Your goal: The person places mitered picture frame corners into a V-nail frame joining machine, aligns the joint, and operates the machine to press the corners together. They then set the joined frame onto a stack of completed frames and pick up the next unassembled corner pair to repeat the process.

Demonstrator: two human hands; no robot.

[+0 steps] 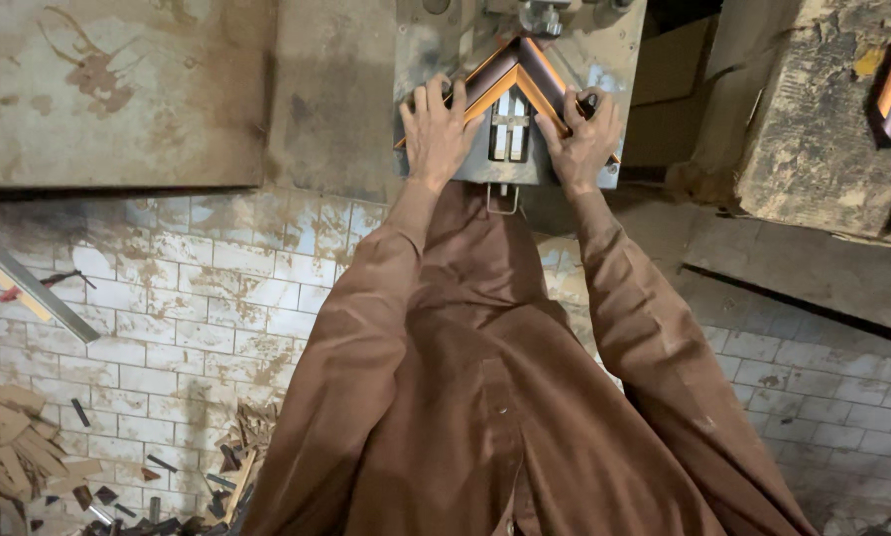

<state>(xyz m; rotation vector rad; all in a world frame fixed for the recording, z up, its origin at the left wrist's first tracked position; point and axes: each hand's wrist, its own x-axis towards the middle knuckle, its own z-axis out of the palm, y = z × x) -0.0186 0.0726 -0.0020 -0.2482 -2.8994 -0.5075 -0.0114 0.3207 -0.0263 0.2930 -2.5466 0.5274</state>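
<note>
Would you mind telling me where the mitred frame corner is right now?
Top centre of the head view, the frame corner lies on the metal machine table, pressed between left hand and right hand.

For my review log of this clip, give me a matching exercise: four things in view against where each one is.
Things:
1. left hand
2. right hand
3. wood offcuts
4. long metal strip

Places:
A. piled on the tiled floor, lower left
B. pressing the right frame moulding
C. lying slanted on the floor at the left edge
D. pressing the left frame moulding

Pairs: 1-D, 2-B, 3-A, 4-C
</note>
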